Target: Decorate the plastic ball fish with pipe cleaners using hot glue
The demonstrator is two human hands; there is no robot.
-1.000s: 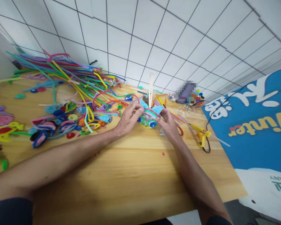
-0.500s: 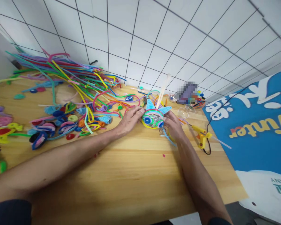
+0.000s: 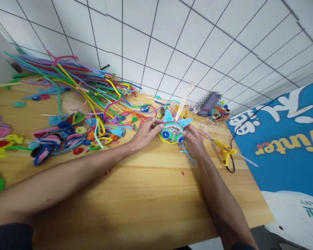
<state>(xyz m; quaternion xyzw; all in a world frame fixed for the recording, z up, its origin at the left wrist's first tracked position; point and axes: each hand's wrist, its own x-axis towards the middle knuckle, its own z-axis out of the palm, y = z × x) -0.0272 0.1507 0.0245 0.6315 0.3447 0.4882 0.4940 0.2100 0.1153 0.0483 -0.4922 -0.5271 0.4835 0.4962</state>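
Note:
Between my two hands is a round pipe-cleaner ornament [image 3: 175,133] with a shiny silvery middle, a coloured rim, two blue-and-white eye-like discs and two light blue pointed ears. A pale loop of ribbon [image 3: 184,100] rises from its top. My left hand [image 3: 147,132] is closed on the ornament's left edge, thumb along the rim. On the other side, my right hand [image 3: 194,139] pinches the right edge beside the lower disc. Light blue strands [image 3: 185,152] dangle under it near my right palm.
A yellow glue gun [image 3: 225,151] with its cord lies to the right. Clear plastic half-balls [image 3: 205,125] sit behind my right hand. Pipe cleaners [image 3: 67,74] are heaped at the back left, with several coiled pieces [image 3: 65,135] before them. A blue printed board [image 3: 289,146] borders the table's right edge.
The view has shifted slightly. Both hands stay on the ornament's edges, and the left fingers have moved a little along its rim.

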